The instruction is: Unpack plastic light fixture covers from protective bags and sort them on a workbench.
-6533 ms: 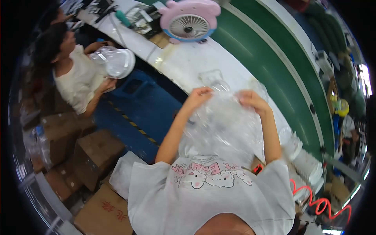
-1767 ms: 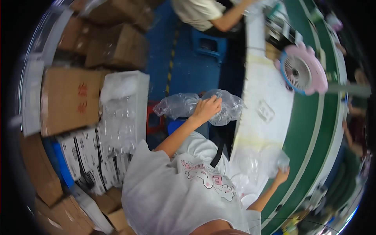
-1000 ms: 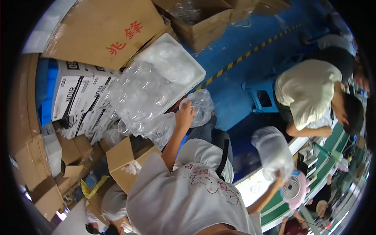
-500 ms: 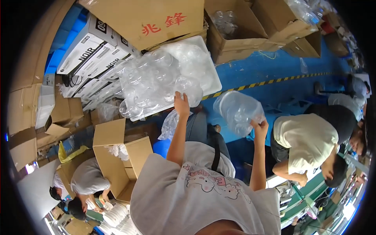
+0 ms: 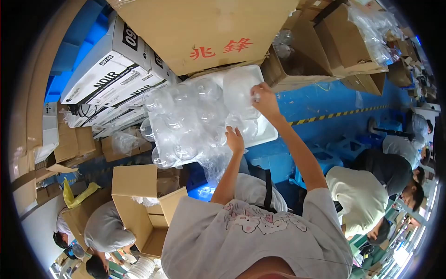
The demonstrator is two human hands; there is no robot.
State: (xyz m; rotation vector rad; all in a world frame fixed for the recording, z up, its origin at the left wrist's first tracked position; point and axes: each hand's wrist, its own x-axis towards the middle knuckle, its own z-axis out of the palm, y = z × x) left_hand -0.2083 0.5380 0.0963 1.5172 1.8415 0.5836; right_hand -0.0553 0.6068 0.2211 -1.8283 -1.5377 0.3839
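Note:
A white tray is heaped with rounded clear plastic containers that look hollow and thin. Over its far right part, my right hand grips the edge of a clear plastic container, fingers closed on its rim. My left hand is lower and to the left, at the near side of the heap. Its fingertips touch a clear container, with thumb and fingers a little apart. The containers' outlines blend together, so where one ends is hard to see.
A large cardboard box stands behind the tray, white printed cartons left of it. Open boxes lie far right; another open box is near left. People work at right, and a person bends at lower left.
My right hand has swung left and forward, bringing the clear container from beside the tray to over its right part. My left hand has moved slightly right and nearer.

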